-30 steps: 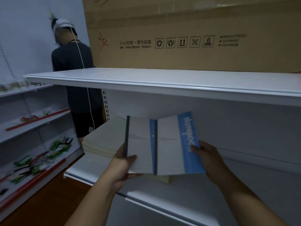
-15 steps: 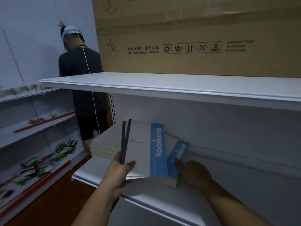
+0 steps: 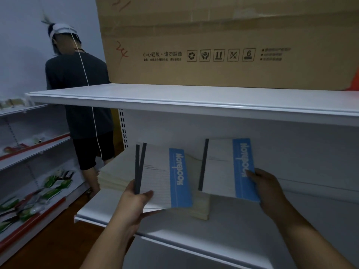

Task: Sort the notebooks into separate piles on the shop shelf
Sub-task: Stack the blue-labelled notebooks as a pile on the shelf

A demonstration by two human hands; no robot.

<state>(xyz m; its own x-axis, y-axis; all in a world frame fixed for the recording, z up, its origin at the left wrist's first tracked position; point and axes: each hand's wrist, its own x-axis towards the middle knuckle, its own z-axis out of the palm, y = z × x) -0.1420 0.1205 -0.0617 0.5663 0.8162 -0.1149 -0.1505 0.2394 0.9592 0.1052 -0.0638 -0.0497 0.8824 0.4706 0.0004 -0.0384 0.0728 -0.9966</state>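
Change: half a second ago the right hand reached low at the cream pile; now it holds one white notebook with a blue "Notebook" band and dark spine up in the air, well apart to the right of the left hand's bundle.
Brown cardboard box with printed handling symbols: one, standing on the upper white metal shelf board.
Lower white shelf board: one, under both hands.
Person in dark shirt and shorts: one, back turned, at left.
Pile of cream notebooks: one, lying on the lower board behind the left hand.
Blue-banded notebooks: at least three; two dark spines show in the left bundle.
Hands: two, apart; left hand grips its bundle at the spine corner, right hand pinches its notebook's blue edge.
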